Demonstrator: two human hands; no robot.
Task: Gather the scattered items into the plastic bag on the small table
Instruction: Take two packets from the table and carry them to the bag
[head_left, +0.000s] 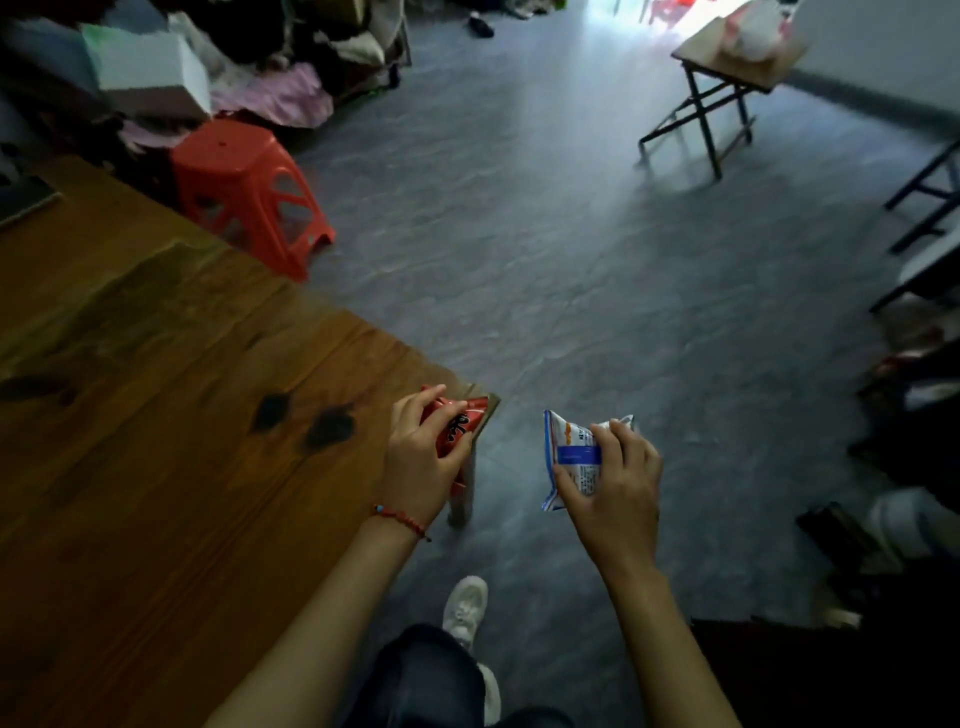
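While the left hand (423, 457) stands over the corner of the wooden table (208, 415), its fingers (441, 410) are curled and pinching a red packet (457, 423) at that edge; to its right, over bare floor, the right hand (615, 488) has fingers pressed onto a blue-and-white packet (574, 457); judged step: collection; next, both must travel to the plastic bag (756, 31) on the small table (727, 65), well beyond the fingertips

a red plastic stool (249, 192) stands beside the wooden table (156, 415).
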